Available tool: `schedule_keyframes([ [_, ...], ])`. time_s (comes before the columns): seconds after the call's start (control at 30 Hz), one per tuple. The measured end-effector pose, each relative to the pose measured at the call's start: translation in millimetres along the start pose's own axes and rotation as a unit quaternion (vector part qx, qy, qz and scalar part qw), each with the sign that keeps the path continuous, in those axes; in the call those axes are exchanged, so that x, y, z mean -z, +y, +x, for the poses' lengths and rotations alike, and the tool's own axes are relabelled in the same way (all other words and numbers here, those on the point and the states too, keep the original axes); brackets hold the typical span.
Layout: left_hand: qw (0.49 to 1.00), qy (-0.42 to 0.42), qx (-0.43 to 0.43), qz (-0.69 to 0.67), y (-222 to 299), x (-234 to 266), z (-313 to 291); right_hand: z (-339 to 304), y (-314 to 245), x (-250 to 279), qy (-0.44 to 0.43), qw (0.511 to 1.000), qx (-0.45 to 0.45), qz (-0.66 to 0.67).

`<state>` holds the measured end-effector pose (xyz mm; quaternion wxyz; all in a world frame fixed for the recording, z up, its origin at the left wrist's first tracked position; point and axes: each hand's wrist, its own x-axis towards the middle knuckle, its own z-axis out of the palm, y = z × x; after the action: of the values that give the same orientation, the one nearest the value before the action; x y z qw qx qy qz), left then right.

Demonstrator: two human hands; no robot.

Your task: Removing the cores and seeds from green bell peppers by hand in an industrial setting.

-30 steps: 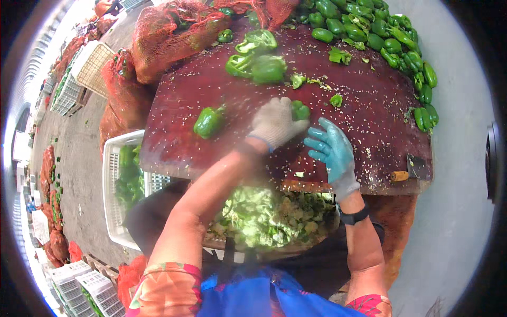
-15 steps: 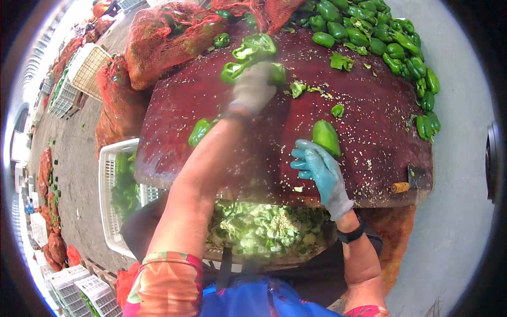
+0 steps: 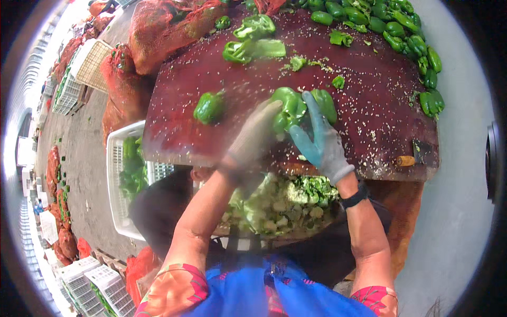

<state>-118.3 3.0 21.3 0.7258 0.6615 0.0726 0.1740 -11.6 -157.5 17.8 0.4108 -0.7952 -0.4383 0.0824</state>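
My left hand point(image 3: 254, 131), in a whitish glove and blurred by motion, grips the left side of a green bell pepper point(image 3: 288, 108) above the board. Around that pepper's right side, my right hand point(image 3: 323, 142) in a teal-coated grey glove spreads its thumb and a finger into a V. A whole bell pepper point(image 3: 325, 105) lies just beyond the right fingers. Farther off are cut pepper pieces point(image 3: 240, 52) and an opened pepper point(image 3: 255, 26). Left of my hands sits another green pepper point(image 3: 209, 108).
Pale seeds dot the dark red board point(image 3: 179, 90). A wooden-handled blade point(image 3: 405, 160) lies at its near right corner. Many peppers point(image 3: 396, 29) are heaped far right. Red mesh sacks point(image 3: 153, 37) and a white crate point(image 3: 117, 216) stand left; pale trimmings point(image 3: 274, 206) lie below the board.
My left hand has come back from the far cut pieces toward my right hand, now with a pepper in it. My right hand has spread its fingers beside that pepper.
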Motion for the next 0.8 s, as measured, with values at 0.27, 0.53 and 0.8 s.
schedule_keyframes([
  [0.27,0.927,0.080,0.319,-0.177,19,-4,-27,-6,6,-7,-0.084,0.989,-0.023,0.117],
  [0.53,0.957,-0.008,0.281,-0.076,-5,18,-42,5,23,-33,-0.084,0.963,-0.119,0.225],
  [0.8,0.941,-0.059,0.307,-0.133,-9,43,-32,15,34,-43,-0.087,0.849,-0.304,0.423],
])
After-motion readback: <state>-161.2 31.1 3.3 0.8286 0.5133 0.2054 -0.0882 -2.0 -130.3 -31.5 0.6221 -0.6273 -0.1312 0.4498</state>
